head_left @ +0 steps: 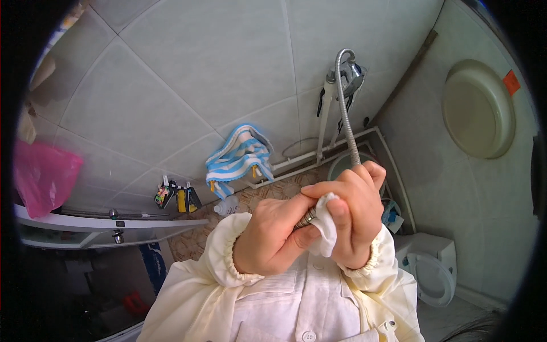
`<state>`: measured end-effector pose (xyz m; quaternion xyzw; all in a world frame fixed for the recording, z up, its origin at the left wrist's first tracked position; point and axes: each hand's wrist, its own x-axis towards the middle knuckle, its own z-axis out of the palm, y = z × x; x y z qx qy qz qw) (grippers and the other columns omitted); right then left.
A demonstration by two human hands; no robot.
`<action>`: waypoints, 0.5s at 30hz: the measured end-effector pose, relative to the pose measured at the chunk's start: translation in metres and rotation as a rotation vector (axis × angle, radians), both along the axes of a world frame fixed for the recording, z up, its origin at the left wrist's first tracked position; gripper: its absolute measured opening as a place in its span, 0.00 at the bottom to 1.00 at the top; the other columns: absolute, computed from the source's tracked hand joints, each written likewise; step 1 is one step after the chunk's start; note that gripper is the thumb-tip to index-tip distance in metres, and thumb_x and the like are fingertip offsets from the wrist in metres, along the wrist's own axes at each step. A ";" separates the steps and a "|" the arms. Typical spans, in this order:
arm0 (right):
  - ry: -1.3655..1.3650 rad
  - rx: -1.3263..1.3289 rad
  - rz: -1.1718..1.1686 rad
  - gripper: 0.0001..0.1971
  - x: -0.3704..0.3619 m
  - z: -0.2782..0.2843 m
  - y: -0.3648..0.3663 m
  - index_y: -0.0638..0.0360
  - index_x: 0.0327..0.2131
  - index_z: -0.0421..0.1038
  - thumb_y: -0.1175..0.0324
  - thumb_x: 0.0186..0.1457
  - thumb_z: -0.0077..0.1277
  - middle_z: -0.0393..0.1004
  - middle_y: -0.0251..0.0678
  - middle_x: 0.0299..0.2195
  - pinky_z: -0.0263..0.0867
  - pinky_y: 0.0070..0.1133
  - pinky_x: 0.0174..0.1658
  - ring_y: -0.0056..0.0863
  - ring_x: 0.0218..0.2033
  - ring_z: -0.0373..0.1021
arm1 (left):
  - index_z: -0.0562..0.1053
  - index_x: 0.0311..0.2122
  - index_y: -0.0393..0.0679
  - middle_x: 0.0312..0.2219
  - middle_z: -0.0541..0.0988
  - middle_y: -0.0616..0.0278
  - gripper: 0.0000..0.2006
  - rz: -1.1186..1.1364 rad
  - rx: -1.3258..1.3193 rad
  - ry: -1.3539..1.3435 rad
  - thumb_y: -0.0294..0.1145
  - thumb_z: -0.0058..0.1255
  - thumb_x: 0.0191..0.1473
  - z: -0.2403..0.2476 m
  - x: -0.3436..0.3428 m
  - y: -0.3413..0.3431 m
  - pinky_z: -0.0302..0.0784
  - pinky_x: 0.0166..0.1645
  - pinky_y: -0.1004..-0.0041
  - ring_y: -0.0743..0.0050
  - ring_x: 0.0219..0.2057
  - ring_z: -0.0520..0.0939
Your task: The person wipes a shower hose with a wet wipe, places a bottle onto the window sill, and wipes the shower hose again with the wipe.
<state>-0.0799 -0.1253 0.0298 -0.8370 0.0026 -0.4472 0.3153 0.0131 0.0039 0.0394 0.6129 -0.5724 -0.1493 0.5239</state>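
Observation:
A ribbed metal shower hose (347, 117) loops from the wall mixer tap (351, 78) down into my hands, in front of my chest. My right hand (358, 214) is closed round the hose and presses a bunched white cloth (326, 231) against it. Beside it, my left hand (273, 232) grips the hose, its thumb and fingers touching the cloth. A short ribbed stretch shows between the two hands. The hose's far end is hidden by my left hand.
A blue-and-white striped cloth (242, 157) hangs by white pipes (321, 128). A plastic bottle (227, 205) stands below it. Left are a pink bag (48, 176) and a white-edged glass door (148, 224). A round basin (477, 111) hangs right, above the toilet (430, 271).

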 end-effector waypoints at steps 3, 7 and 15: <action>0.080 0.210 0.113 0.07 0.003 0.007 -0.004 0.58 0.28 0.72 0.75 0.51 0.43 0.72 0.30 0.24 0.48 0.26 0.39 0.26 0.21 0.61 | 0.68 0.36 0.32 0.19 0.72 0.52 0.13 -0.010 -0.007 -0.127 0.31 0.50 0.50 -0.002 0.001 0.000 0.67 0.22 0.66 0.52 0.18 0.75; 0.055 0.103 0.119 0.07 0.004 0.006 -0.005 0.58 0.32 0.72 0.73 0.52 0.43 0.72 0.30 0.27 0.50 0.28 0.40 0.28 0.25 0.62 | 0.68 0.37 0.31 0.20 0.73 0.50 0.12 0.101 -0.016 -0.180 0.30 0.49 0.51 -0.002 -0.002 -0.002 0.68 0.23 0.67 0.50 0.20 0.75; -0.179 -0.128 0.058 0.17 0.001 -0.025 0.000 0.55 0.38 0.76 0.68 0.40 0.51 0.74 0.31 0.35 0.60 0.27 0.43 0.27 0.35 0.68 | 0.69 0.41 0.32 0.19 0.71 0.67 0.14 0.116 -0.102 0.474 0.34 0.41 0.59 -0.013 -0.004 0.006 0.62 0.24 0.80 0.83 0.18 0.68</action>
